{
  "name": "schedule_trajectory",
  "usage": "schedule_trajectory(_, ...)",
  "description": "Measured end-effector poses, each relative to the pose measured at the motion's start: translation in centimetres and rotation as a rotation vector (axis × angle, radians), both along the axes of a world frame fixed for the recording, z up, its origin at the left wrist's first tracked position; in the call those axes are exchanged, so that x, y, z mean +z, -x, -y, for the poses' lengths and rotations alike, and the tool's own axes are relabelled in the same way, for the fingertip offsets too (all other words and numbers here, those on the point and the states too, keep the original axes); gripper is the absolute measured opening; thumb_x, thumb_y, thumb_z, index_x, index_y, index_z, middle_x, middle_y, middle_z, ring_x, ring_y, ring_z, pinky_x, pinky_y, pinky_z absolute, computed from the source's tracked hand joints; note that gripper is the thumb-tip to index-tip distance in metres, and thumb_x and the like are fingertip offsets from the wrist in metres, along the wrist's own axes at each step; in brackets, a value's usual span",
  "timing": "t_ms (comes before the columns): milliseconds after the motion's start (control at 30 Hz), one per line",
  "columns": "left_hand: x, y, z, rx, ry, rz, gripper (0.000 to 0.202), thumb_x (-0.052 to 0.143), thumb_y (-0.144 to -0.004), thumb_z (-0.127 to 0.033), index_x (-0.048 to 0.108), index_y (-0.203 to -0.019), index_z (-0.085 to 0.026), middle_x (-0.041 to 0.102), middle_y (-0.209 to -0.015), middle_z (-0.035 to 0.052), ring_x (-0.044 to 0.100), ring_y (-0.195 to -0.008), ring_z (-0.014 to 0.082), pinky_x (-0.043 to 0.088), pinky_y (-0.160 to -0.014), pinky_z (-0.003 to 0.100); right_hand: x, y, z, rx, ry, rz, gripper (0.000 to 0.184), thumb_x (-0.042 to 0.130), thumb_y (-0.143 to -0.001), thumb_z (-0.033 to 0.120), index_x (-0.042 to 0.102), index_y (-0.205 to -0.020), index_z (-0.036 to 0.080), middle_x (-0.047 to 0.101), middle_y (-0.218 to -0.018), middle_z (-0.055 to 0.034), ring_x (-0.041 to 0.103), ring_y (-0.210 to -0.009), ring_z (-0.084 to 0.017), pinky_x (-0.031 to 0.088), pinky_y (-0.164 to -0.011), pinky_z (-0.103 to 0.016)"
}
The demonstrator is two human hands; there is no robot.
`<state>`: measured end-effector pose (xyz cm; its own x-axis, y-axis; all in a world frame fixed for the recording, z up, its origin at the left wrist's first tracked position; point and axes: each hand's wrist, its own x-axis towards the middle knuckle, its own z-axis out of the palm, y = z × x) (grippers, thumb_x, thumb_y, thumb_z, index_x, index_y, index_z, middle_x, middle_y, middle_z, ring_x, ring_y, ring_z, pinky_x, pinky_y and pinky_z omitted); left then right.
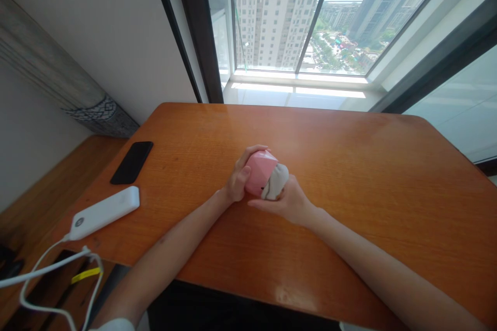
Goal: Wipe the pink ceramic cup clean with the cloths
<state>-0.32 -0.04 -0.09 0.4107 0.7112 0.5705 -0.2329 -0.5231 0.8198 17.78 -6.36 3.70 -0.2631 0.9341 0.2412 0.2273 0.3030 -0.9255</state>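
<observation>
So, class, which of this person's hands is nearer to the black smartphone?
Left. The left hand grips the pink faceted object, right of the black smartphone; the right hand is farther right, holding the white piece.

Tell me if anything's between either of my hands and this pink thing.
For your left hand, nothing visible: its fingers and thumb rest directly on the pink object. On the other side, a pale, soft-looking piece lies between the pink object and your right hand.
</observation>
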Motion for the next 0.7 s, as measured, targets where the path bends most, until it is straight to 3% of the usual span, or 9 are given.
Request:
schedule_trajectory(100, -0.1, -0.1, 0.0, -0.031, 0.115, 0.072, 0.071, 0.044, -0.104, -0.073, 0.056, -0.151, -0.021, 0.067, -0.146, 0.0143, 0.070, -0.122, 0.0327, 0.055, -0.109, 0.050, -1.1, -0.7, -0.6, 0.056, -0.414, 0.291, 0.031, 0.083, -0.091, 0.041, 0.068, -0.072, 0.022, 0.067, -0.067, -0.0012, 0.054, -0.061, -0.015, 0.040, -0.059, -0.030)
schedule_trajectory(200, 0.0, -0.2, -0.1, -0.042, 0.131, 0.069, 0.073, 0.047, -0.104, -0.074, 0.057, -0.154, -0.022, 0.067, -0.149, 0.0148, 0.069, -0.127, 0.0340, 0.055, -0.113, 0.052, -1.7, -1.0, -1.0, 0.046, -0.560, 0.349, 0.023, 0.070, -0.096, 0.028, 0.071, -0.074, 0.022, 0.069, -0.067, -0.0017, 0.054, -0.060, -0.014, 0.038, -0.059, -0.030)
schedule_trajectory(300, 0.2, -0.2, -0.2, -0.040, 0.072, 0.084, 0.083, 0.047, -0.104, -0.080, 0.043, -0.167, -0.026, 0.052, -0.169, 0.0153, 0.058, -0.148, 0.0377, 0.050, -0.123, 0.057, -0.9, -0.8, -0.7, -0.012, -0.362, 0.207, 0.021, 0.077, -0.090, 0.033, 0.069, -0.074, 0.022, 0.069, -0.070, -0.0007, 0.057, -0.062, -0.015, 0.043, -0.060, -0.029)
schedule_trajectory(400, 0.5, -0.1, -0.1, 0.015, -0.087, 0.037, 0.091, 0.052, -0.101, -0.083, 0.036, -0.172, -0.027, 0.039, -0.179, 0.0148, 0.043, -0.162, 0.0399, 0.034, -0.136, 0.061, 0.7, -0.5, -0.4, -0.097, 0.071, -0.019, 0.031, 0.091, -0.081, 0.044, 0.071, -0.081, 0.022, 0.067, -0.071, 0.0004, 0.056, -0.064, -0.016, 0.046, -0.059, -0.029)
schedule_trajectory(500, 0.6, 0.0, -0.1, 0.056, -0.218, -0.038, 0.091, 0.060, -0.100, -0.078, 0.037, -0.172, -0.027, 0.040, -0.178, 0.0157, 0.041, -0.162, 0.0405, 0.027, -0.139, 0.063, 2.1, -0.2, -0.6, -0.116, 0.396, -0.331, 0.045, 0.100, -0.072, 0.051, 0.074, -0.091, 0.020, 0.067, -0.076, 0.0004, 0.057, -0.068, -0.016, 0.049, -0.060, -0.028)
schedule_trajectory(600, 0.5, -0.1, -0.2, 0.093, -0.280, -0.032, 0.082, 0.061, -0.103, -0.071, 0.042, -0.169, -0.026, 0.049, -0.170, 0.0161, 0.047, -0.157, 0.0389, 0.035, -0.134, 0.063, 2.7, 0.1, -0.8, -0.072, 0.529, -0.574, 0.054, 0.101, -0.069, 0.054, 0.075, -0.101, 0.019, 0.071, -0.087, -0.0024, 0.061, -0.076, -0.017, 0.054, -0.068, -0.029)
schedule_trajectory(700, 0.2, -0.2, -0.2, 0.137, -0.299, 0.015, 0.074, 0.056, -0.104, -0.068, 0.049, -0.162, -0.023, 0.058, -0.157, 0.0161, 0.054, -0.146, 0.0371, 0.042, -0.129, 0.061, 2.3, 0.2, -0.5, -0.050, 0.470, -0.503, 0.057, 0.098, -0.072, 0.063, 0.074, -0.099, 0.019, 0.069, -0.085, -0.0019, 0.059, -0.072, -0.016, 0.052, -0.065, -0.029)
